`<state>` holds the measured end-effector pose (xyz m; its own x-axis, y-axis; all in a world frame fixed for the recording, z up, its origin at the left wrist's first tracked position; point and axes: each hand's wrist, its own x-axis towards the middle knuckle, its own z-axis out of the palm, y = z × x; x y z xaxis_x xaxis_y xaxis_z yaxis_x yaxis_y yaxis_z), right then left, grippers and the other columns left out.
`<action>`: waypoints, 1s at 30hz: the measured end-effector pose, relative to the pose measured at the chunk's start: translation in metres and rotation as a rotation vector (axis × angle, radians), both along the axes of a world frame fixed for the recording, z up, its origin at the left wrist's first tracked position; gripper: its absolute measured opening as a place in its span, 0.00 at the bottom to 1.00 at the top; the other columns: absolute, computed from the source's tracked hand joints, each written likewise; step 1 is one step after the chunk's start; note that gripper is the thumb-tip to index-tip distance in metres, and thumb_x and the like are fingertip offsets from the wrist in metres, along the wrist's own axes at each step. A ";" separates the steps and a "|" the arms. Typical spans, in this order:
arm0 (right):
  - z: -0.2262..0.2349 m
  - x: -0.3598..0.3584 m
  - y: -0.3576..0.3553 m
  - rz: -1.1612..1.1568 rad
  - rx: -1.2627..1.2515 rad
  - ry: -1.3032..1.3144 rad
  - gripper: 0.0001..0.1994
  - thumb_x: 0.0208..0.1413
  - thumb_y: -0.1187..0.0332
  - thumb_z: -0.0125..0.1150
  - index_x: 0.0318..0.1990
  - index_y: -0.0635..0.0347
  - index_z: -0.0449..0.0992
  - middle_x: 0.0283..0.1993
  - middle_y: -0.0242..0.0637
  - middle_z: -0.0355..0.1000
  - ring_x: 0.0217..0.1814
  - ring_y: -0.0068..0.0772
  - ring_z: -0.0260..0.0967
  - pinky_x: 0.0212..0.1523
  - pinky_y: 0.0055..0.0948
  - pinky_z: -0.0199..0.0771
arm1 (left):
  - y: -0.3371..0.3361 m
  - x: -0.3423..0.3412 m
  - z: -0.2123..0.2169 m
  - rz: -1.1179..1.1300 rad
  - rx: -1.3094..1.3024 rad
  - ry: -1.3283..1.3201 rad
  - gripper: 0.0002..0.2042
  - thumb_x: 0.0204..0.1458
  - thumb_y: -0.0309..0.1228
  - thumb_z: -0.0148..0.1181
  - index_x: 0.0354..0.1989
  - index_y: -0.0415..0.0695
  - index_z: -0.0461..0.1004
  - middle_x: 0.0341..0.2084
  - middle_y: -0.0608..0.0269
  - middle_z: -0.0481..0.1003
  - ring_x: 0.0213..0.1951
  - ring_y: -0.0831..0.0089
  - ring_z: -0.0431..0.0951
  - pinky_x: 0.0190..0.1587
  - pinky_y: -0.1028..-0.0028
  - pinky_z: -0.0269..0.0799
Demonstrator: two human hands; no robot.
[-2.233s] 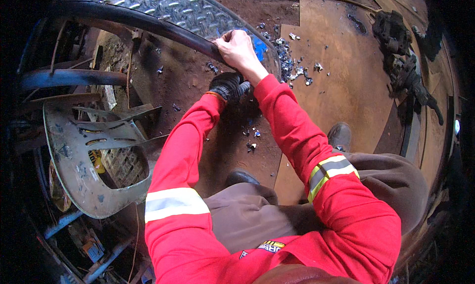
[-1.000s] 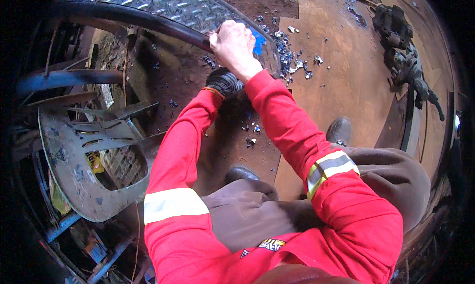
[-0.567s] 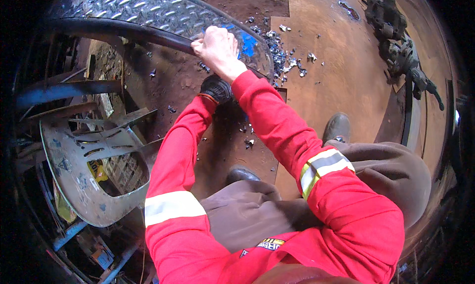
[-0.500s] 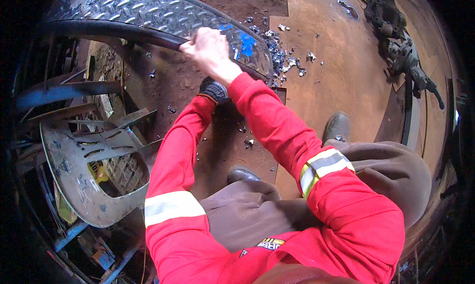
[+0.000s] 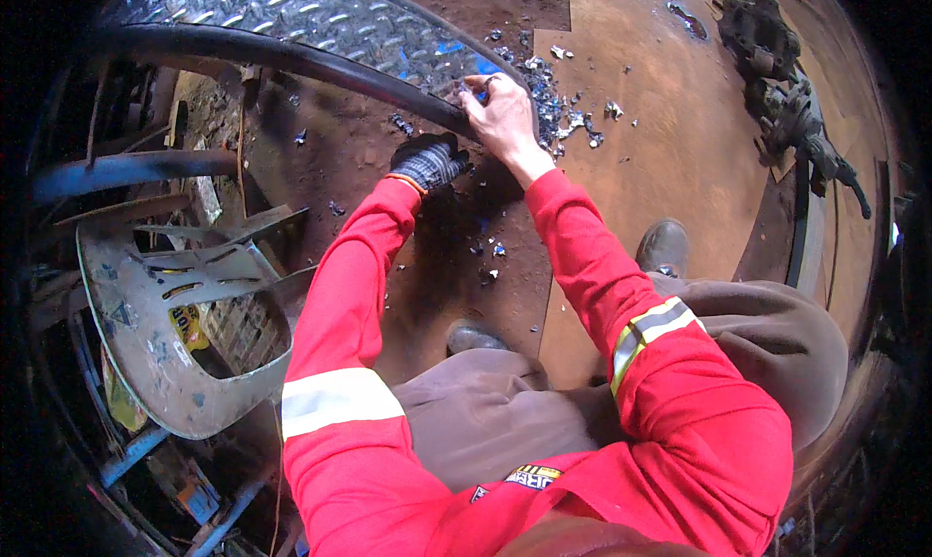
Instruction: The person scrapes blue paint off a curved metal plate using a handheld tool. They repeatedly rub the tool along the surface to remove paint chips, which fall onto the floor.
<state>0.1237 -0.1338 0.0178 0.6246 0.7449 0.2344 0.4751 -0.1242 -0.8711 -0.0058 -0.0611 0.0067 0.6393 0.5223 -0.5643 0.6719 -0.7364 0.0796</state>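
My bare right hand (image 5: pixel 502 116) grips the end of a dark curved strip (image 5: pixel 291 58) that runs along the edge of a diamond-pattern metal plate (image 5: pixel 291 13). Its fingers pinch the strip where blue-tinted broken glass shards (image 5: pixel 555 105) lie scattered. My left hand (image 5: pixel 428 159), in a dark knit glove, sits just below and to the left of the right hand, close to the rusty floor. Its fingers are curled, and I cannot see whether they hold anything. Both red sleeves with reflective bands reach forward over my brown-trousered knees.
A bent grey metal seat-like panel (image 5: pixel 165 334) and scrap bars lie at the left. A dark power tool (image 5: pixel 791 105) rests at the upper right on the rusty steel floor (image 5: pixel 670 130). My boots (image 5: pixel 664 247) stand on the floor, and small shards (image 5: pixel 490 256) lie near them.
My right hand slid left along the dark strip, then moved back right to the blue glass patch. The gloved left hand stayed just beneath it.
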 end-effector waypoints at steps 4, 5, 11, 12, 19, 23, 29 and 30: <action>-0.003 -0.005 0.007 -0.032 -0.022 -0.105 0.11 0.50 0.63 0.60 0.35 0.61 0.80 0.32 0.46 0.76 0.35 0.48 0.74 0.40 0.38 0.73 | -0.001 0.000 -0.005 -0.004 -0.004 -0.020 0.22 0.52 0.51 0.51 0.47 0.48 0.73 0.43 0.50 0.75 0.45 0.53 0.76 0.49 0.57 0.70; -0.001 -0.006 0.008 -0.033 -0.048 -0.098 0.12 0.50 0.62 0.60 0.35 0.61 0.80 0.32 0.46 0.75 0.35 0.49 0.74 0.40 0.38 0.73 | -0.001 -0.002 -0.008 -0.005 0.009 -0.034 0.22 0.52 0.51 0.51 0.47 0.48 0.72 0.43 0.50 0.75 0.45 0.53 0.76 0.49 0.57 0.70; 0.002 0.038 -0.019 0.357 -0.284 0.496 0.17 0.49 0.56 0.62 0.26 0.64 0.76 0.21 0.27 0.66 0.24 0.17 0.60 0.25 0.24 0.61 | -0.005 -0.005 0.003 -0.001 -0.031 0.002 0.22 0.52 0.52 0.51 0.45 0.48 0.73 0.42 0.50 0.75 0.46 0.54 0.75 0.49 0.58 0.69; -0.003 0.046 -0.021 0.313 -0.328 0.394 0.16 0.49 0.57 0.62 0.26 0.64 0.77 0.21 0.34 0.70 0.25 0.24 0.66 0.29 0.28 0.66 | -0.003 -0.005 0.004 0.012 -0.028 0.010 0.22 0.52 0.52 0.51 0.45 0.48 0.73 0.42 0.50 0.75 0.45 0.53 0.75 0.49 0.58 0.69; -0.049 0.036 -0.029 0.113 -0.088 0.058 0.12 0.47 0.63 0.65 0.36 0.62 0.80 0.39 0.44 0.75 0.42 0.44 0.74 0.44 0.34 0.73 | -0.006 0.005 0.000 -0.004 -0.052 -0.008 0.23 0.52 0.52 0.52 0.48 0.48 0.71 0.44 0.51 0.75 0.47 0.54 0.74 0.50 0.58 0.69; -0.050 0.030 -0.022 0.107 0.011 -0.057 0.11 0.48 0.63 0.64 0.36 0.60 0.80 0.36 0.43 0.74 0.40 0.42 0.73 0.43 0.34 0.72 | -0.007 0.005 0.000 -0.039 -0.033 0.030 0.23 0.52 0.52 0.51 0.49 0.49 0.70 0.45 0.51 0.74 0.48 0.54 0.74 0.51 0.58 0.68; -0.051 0.032 -0.015 0.133 0.084 -0.156 0.06 0.49 0.66 0.63 0.32 0.57 0.80 0.31 0.41 0.72 0.35 0.43 0.72 0.38 0.36 0.72 | -0.004 0.002 -0.005 -0.046 -0.032 0.049 0.22 0.53 0.52 0.50 0.48 0.49 0.71 0.45 0.52 0.74 0.47 0.55 0.74 0.51 0.58 0.68; -0.051 0.033 -0.015 0.143 0.095 -0.188 0.05 0.50 0.67 0.62 0.31 0.57 0.80 0.31 0.40 0.72 0.35 0.43 0.71 0.38 0.37 0.72 | -0.004 0.002 -0.005 -0.036 -0.039 0.039 0.22 0.53 0.52 0.50 0.48 0.49 0.71 0.45 0.53 0.74 0.47 0.55 0.74 0.51 0.58 0.68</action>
<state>0.1568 -0.1484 -0.0333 0.4532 0.7917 0.4097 0.6363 0.0345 -0.7706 -0.0040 -0.0650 0.0019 0.6342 0.4762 -0.6091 0.6481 -0.7570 0.0829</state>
